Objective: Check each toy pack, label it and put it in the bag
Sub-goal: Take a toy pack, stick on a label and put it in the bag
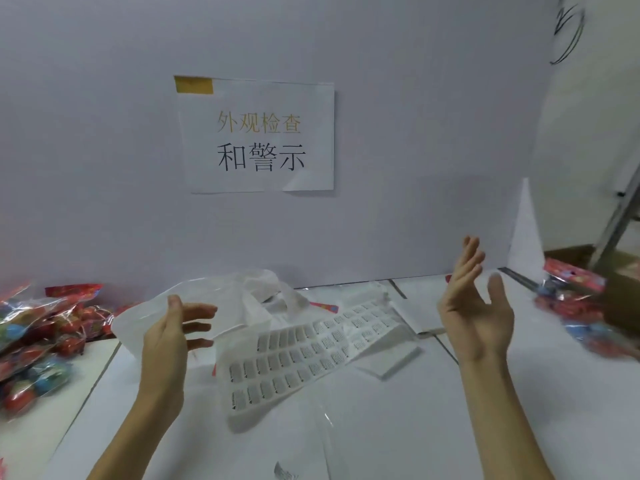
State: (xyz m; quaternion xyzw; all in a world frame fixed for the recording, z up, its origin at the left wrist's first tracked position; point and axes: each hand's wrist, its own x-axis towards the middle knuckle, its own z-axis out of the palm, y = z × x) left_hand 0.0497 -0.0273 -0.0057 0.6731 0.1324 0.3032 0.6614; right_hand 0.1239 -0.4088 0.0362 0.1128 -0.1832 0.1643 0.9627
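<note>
Both my hands hover above the white table, palms facing each other, fingers straight and holding nothing. My left hand point(175, 329) is just in front of a crumpled white plastic bag point(242, 299). My right hand point(474, 306) is raised at the right. Between them lies a sheet of small barcode labels point(311, 355) on a white stack. Toy packs point(38, 341) with red headers and coloured balls are piled at the left edge. A blurred toy pack point(575, 303) lies at the right.
A white wall with a paper sign point(258, 136) stands behind the table point(415, 427). A brown cardboard box point(620, 292) sits at the far right. A clear plastic film point(322, 434) lies on the near table. A single label point(285, 471) lies near the bottom edge.
</note>
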